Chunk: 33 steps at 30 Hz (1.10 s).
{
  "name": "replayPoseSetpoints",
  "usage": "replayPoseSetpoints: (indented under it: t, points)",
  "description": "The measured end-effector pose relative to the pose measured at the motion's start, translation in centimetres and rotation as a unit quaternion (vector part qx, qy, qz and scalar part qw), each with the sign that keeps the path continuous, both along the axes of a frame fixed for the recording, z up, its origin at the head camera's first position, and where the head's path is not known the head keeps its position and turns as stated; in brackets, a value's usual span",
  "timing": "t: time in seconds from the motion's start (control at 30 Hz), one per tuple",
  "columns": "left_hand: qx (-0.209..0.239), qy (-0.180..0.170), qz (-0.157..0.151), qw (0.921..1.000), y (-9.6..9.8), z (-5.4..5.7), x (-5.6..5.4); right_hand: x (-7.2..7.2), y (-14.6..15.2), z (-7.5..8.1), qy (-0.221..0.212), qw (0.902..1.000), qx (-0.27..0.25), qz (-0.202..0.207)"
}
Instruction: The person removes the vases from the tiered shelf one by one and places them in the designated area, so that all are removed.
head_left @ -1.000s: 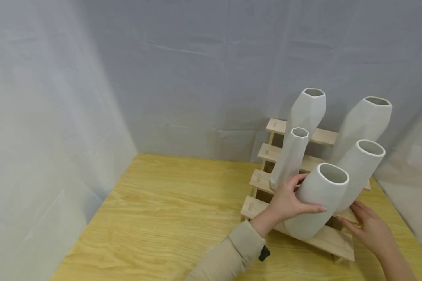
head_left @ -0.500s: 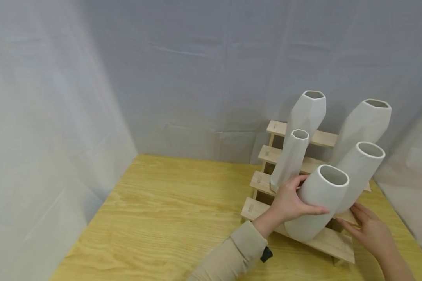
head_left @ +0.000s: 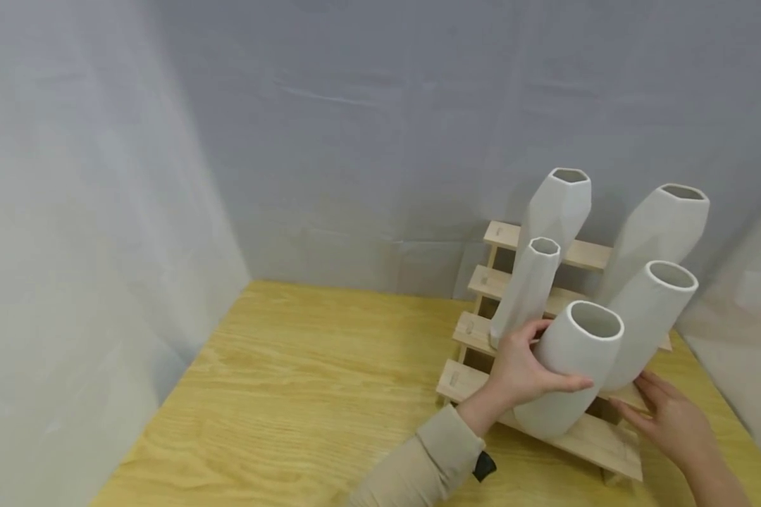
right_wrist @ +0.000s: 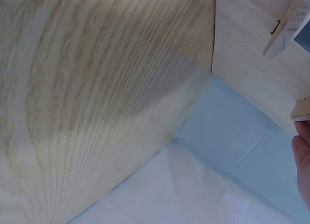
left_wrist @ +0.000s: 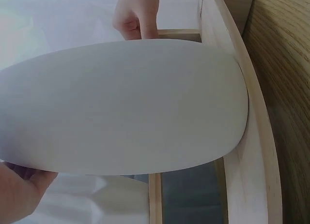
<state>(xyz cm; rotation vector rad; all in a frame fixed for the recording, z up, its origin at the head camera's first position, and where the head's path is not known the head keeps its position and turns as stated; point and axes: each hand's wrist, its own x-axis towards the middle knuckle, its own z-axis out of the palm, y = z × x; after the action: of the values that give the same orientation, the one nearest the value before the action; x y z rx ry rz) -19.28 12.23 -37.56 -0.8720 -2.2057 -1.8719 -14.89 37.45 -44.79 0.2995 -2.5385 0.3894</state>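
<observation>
My left hand point(head_left: 520, 370) grips a white rounded vase point(head_left: 580, 355) on the lowest step of a wooden tiered stand point(head_left: 602, 447), thumb across its front and fingers behind. In the left wrist view the vase point(left_wrist: 121, 108) fills the middle, its base at the step's edge. To the right, my right hand point(head_left: 675, 422) holds the end of the second step between thumb and fingers. The right wrist view shows the same hand point(right_wrist: 302, 158) at the step's end point(right_wrist: 301, 110). Close behind the gripped vase stands a white round-mouthed vase point(head_left: 653, 317).
A slim white vase point(head_left: 526, 296) stands on the second step, left of the gripped one. Two taller faceted vases, a left one point(head_left: 558, 208) and a right one point(head_left: 659, 225), rise behind. White sheeting point(head_left: 355, 141) hangs around the yellow wooden table point(head_left: 292, 394).
The top of the gripped vase has shifted slightly left, with my left hand staying on it. My right hand keeps its place on the step. The whole head view has drifted slightly.
</observation>
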Motion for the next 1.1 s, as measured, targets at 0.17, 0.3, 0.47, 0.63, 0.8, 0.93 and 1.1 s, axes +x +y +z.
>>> replayPoseSetpoints:
  t: [0.17,0.3,0.47,0.63,0.8,0.93,1.1]
  points:
    - [0.007,0.010,0.018,0.9998,-0.6,-0.2,-0.1,0.0,0.2,0.0,-0.011,0.9999,-0.003,-0.003]
    - [0.012,0.047,0.035,0.9982,-1.7,-0.3,-0.5,0.0,0.0,0.1,-0.017,0.9998,-0.002,-0.009]
    - [0.012,0.047,0.041,0.9980,-3.6,-0.1,-0.9,0.0,-0.3,0.2,-0.013,0.9999,-0.001,-0.009]
    - [0.029,0.031,0.053,0.9977,-5.8,0.4,-1.3,-0.2,-0.3,0.2,0.001,1.0000,0.006,0.003]
    - [0.049,0.007,0.078,0.9958,-8.0,1.0,-2.0,-0.5,-0.3,0.4,-0.008,0.9999,0.006,0.002]
    - [0.042,0.013,0.107,0.9932,-9.9,1.4,-2.7,-0.6,-0.3,0.4,-0.005,1.0000,0.008,0.002]
    - [0.037,0.023,0.138,0.9895,-12.6,1.5,-3.5,-0.6,-0.4,0.2,-0.008,1.0000,0.006,0.002]
